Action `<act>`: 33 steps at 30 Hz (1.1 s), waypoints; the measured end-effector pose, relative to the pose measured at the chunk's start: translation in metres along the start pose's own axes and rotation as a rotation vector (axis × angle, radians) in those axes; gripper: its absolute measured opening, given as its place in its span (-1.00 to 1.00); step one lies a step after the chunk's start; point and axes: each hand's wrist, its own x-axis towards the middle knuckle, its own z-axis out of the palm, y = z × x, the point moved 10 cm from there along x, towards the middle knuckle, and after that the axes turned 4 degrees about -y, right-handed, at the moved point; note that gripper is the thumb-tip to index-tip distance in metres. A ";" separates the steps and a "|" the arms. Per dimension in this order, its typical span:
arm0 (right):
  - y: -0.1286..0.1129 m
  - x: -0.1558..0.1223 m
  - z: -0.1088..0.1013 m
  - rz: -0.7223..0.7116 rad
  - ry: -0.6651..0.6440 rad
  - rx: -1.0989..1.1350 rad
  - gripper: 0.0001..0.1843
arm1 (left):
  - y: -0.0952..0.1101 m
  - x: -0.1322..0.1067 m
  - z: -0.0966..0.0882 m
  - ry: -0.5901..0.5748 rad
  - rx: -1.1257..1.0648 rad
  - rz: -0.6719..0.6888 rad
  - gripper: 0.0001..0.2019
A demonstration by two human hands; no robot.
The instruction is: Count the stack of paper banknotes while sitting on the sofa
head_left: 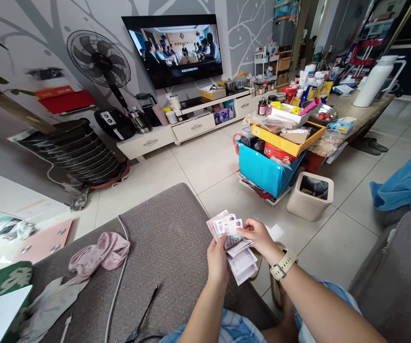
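Fan of banknotes (232,227) held up near centre, over the right edge of the grey seat (166,228) — some notes spread upward, others hanging below w/ pale faces showing. Left hand (218,262) has them gripped from the near left, thumb on top, other fingers mostly hidden behind. Right hand (259,237) closed too, thumb & index pinching the right edge of a note; pale-strap watch (284,265) on that wrist. Left on the seat: grey cable (119,276), then pink cloth (100,255). Far right of the hands, on the floor: beige bin (305,206), w/ blue box (257,169) just beside it, yellow tray (300,146) on top. Behind — long table (354,121) w/ white jug (375,83). Far wall: TV (177,78), lit, w/ black fan (100,62) to its left.
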 end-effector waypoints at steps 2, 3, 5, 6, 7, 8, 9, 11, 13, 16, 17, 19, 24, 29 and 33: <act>-0.001 0.001 0.002 -0.024 -0.027 -0.020 -0.65 | -0.001 0.000 0.000 -0.002 -0.003 -0.012 -0.74; -0.001 0.001 0.002 -0.031 -0.034 -0.034 -0.66 | -0.002 0.000 0.001 -0.012 -0.003 -0.019 -0.73; -0.001 0.001 0.001 -0.042 -0.028 -0.061 -0.67 | -0.003 0.000 0.004 -0.036 -0.004 -0.024 -0.70; -0.001 0.001 0.000 -0.046 -0.020 -0.071 -0.67 | -0.003 -0.001 0.005 -0.046 -0.006 -0.023 -0.68; -0.002 0.001 -0.001 -0.048 -0.015 -0.078 -0.67 | -0.002 -0.001 0.006 -0.053 -0.008 -0.022 -0.66; -0.003 0.001 -0.002 -0.050 -0.011 -0.079 -0.66 | -0.002 -0.002 0.007 -0.060 -0.008 -0.023 -0.64; -0.003 0.001 -0.003 -0.051 -0.009 -0.076 -0.66 | -0.002 -0.003 0.008 -0.066 -0.006 -0.025 -0.63; -0.004 0.001 -0.004 -0.055 -0.005 -0.070 -0.65 | -0.002 -0.004 0.010 -0.078 0.005 -0.032 -0.62; -0.003 0.000 -0.006 -0.054 0.008 -0.064 -0.64 | -0.002 -0.007 0.011 -0.089 0.023 -0.040 -0.63; -0.001 -0.001 -0.008 -0.050 0.027 -0.049 -0.64 | -0.002 -0.010 0.012 -0.096 0.053 -0.055 -0.65; -0.001 -0.002 -0.008 -0.049 0.027 -0.041 -0.64 | -0.002 -0.010 0.012 -0.096 0.060 -0.060 -0.66; -0.002 -0.004 -0.007 -0.048 0.026 -0.027 -0.63 | -0.001 -0.012 0.011 -0.091 0.065 -0.066 -0.67; -0.012 -0.008 -0.007 -0.071 0.026 -0.044 -0.64 | 0.000 -0.012 0.011 -0.076 0.057 -0.062 -0.74; -0.019 -0.010 -0.003 -0.104 0.006 -0.068 -0.64 | -0.003 -0.011 0.007 -0.049 0.020 -0.122 -0.71; -0.022 -0.012 0.004 -0.116 -0.041 -0.038 -0.65 | -0.002 -0.009 0.007 -0.029 0.008 -0.149 -0.72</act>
